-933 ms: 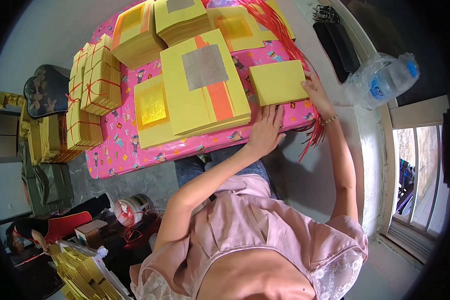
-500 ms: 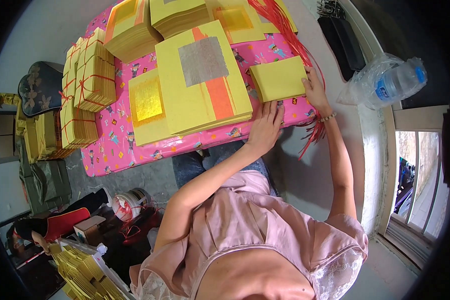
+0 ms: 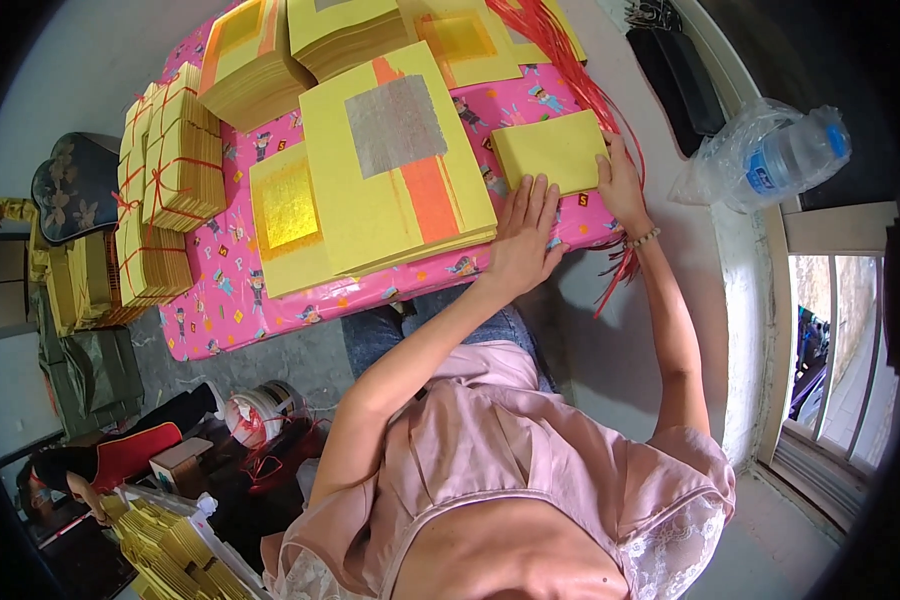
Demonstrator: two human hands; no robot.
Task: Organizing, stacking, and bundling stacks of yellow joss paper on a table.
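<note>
On a low table with a pink patterned cover lies a small stack of plain yellow paper. My right hand grips its right edge. My left hand lies flat on the cover just below the stack's left corner, fingers together and reaching toward it. Beside my left hand sits a large yellow paper stack with a silver square and an orange stripe, and a smaller stack with a gold foil square lies under its left side.
Tied yellow paper bundles stand at the table's left. More stacks fill the far side. Red strings trail over the right edge. A plastic water bottle lies on the ledge by the window. Another person crouches lower left.
My left hand has slid up along the cover toward the small yellow stack. My right hand stays on the stack's right edge. The view has shifted slightly.
</note>
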